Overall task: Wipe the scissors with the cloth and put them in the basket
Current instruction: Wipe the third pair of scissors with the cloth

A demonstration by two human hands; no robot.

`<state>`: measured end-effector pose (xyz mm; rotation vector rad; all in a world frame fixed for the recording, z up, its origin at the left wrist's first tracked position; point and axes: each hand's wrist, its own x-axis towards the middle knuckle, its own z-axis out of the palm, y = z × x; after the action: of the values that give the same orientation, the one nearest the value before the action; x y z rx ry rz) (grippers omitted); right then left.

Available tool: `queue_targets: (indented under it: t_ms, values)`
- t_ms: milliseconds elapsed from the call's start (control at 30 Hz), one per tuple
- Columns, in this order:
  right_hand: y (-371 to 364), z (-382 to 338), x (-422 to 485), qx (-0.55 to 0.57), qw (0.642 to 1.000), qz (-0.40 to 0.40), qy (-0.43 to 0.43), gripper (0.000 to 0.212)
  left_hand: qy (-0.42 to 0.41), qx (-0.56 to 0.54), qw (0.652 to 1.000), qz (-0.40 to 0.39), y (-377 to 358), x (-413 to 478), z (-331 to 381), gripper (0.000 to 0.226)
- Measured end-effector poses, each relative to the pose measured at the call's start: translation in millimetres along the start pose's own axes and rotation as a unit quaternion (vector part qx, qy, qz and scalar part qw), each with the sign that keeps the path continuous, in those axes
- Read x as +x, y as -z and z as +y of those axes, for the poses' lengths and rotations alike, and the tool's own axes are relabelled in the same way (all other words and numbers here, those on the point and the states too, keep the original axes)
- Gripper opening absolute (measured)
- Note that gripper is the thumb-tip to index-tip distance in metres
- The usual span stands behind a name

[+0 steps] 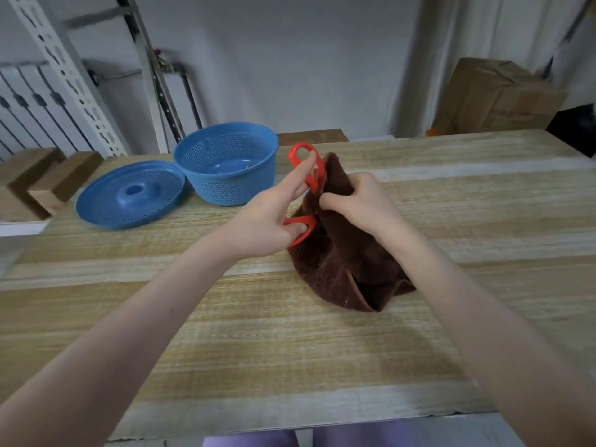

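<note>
Red-handled scissors (310, 175) are held above the middle of the wooden table (258, 333). My left hand (269, 217) holds them by the handles, with fingers through both red loops and the handles spread apart. The blades are hidden inside a brown cloth (338, 259). My right hand (354, 201) grips the cloth bunched around the blades, and the rest of the cloth hangs down onto the table. A blue perforated basket (225, 162) stands upright at the back left of the table, just left of the scissors.
A blue perforated lid (129, 195) lies beside the basket at the left. Wooden blocks (38, 179) sit at the table's far left, with metal shelving behind. Cardboard boxes (496, 98) stand beyond the table's back right. The table's near edge runs along the bottom.
</note>
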<state>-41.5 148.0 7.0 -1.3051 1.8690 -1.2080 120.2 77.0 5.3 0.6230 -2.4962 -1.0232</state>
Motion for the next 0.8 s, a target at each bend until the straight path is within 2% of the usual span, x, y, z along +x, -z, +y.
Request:
queue_targets:
  t_ms: [133, 333, 567, 700, 800]
  values:
    - [0.3, -3.9, 0.2, 0.075, 0.996, -0.017, -0.039, 0.012, -0.003, -0.001, 1.0, 0.022, -7.2, 2.6, 2.0, 0.096]
    - [3.3, 1.0, -0.3, 0.124, 0.99, -0.018, -0.058, 0.021, 0.006, -0.041, 0.999, 0.019, -9.1, 5.1, -0.1, 0.096]
    - [4.7, -0.5, -1.5, 0.116, 0.991, -0.018, -0.065, 0.018, 0.012, -0.02, 0.999, 0.026, -11.9, 4.4, 3.8, 0.096]
    - [2.1, 2.4, -0.9, 0.111, 0.991, -0.01, -0.08, 0.022, 0.025, -0.069, 0.997, 0.016, -16.2, 4.0, 8.1, 0.093]
    - [-1.1, 6.1, 1.9, 0.12, 0.988, 0.0, -0.095, 0.021, 0.03, -0.06, 0.998, 0.017, -18.5, 3.4, 8.9, 0.092]
